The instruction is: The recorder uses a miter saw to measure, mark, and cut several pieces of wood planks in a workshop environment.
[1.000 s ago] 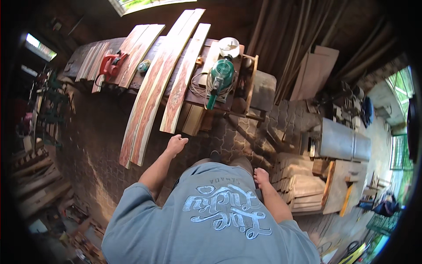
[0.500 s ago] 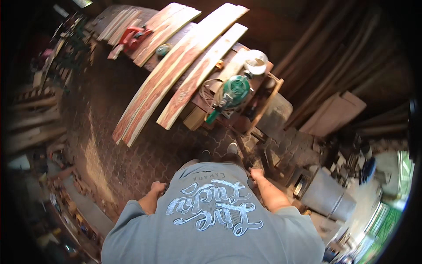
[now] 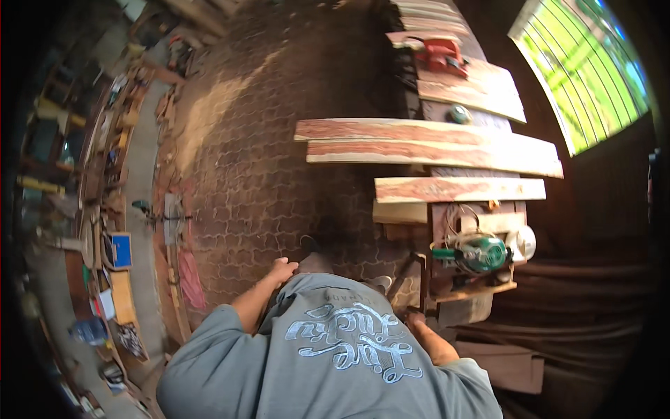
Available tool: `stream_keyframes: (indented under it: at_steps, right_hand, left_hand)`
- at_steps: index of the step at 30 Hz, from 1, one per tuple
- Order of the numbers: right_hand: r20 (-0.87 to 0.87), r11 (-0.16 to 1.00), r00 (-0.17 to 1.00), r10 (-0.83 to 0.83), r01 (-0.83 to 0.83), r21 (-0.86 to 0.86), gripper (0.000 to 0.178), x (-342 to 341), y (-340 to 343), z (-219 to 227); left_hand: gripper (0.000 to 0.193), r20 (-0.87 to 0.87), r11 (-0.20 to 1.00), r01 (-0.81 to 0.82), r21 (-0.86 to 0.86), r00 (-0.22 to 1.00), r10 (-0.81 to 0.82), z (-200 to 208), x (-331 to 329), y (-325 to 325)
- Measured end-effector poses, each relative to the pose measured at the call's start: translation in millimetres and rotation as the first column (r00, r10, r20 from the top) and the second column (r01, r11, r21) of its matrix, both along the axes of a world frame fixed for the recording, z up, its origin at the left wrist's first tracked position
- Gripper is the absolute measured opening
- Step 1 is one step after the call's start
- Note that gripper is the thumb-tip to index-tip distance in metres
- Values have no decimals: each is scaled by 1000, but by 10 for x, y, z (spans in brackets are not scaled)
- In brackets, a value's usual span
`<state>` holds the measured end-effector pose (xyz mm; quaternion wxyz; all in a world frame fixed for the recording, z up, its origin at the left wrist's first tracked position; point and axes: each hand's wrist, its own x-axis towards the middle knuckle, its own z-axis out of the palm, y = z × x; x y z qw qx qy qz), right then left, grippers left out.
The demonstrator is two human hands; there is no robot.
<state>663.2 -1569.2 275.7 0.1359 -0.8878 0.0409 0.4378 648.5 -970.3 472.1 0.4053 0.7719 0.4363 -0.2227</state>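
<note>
My left hand (image 3: 283,269) hangs at my side by the front of my grey shirt, over the paved floor. Its fingers are small and blurred, and nothing shows in them. My right hand (image 3: 415,320) is low beside my hip, close to the wooden leg at the near end of the workbench; its fingers are mostly hidden. Across the bench, to my front right, lie long reddish-and-cream boards (image 3: 433,153) and a shorter board (image 3: 460,189). Nearer sits a green power tool (image 3: 481,253) with a cord.
A red power tool (image 3: 443,56) and a small green-and-white round object (image 3: 458,114) lie farther along the bench. Board ends jut over the paving. At left runs a cluttered shelf (image 3: 136,202) with a blue box (image 3: 121,250). A barred window (image 3: 586,70) stands far right.
My view has swung left, so the bench and boards now lie to my right and the left shelf shows more. Both hands stay low at my sides.
</note>
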Motion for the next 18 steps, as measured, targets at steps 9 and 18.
stream_keyframes:
  at_steps: [9, 18]
  right_hand:
    - [-253, 718, 858, -448, 514, 470, 32, 1289, 1846, -222]
    - [427, 680, 711, 559, -688, 254, 15, 2749, 4460, 1530]
  left_hand:
    - [58, 5, 994, -68, 81, 998, 68, -920, -778, 1474]
    - [72, 53, 914, -405, 34, 914, 403, -1018, -816, 1977]
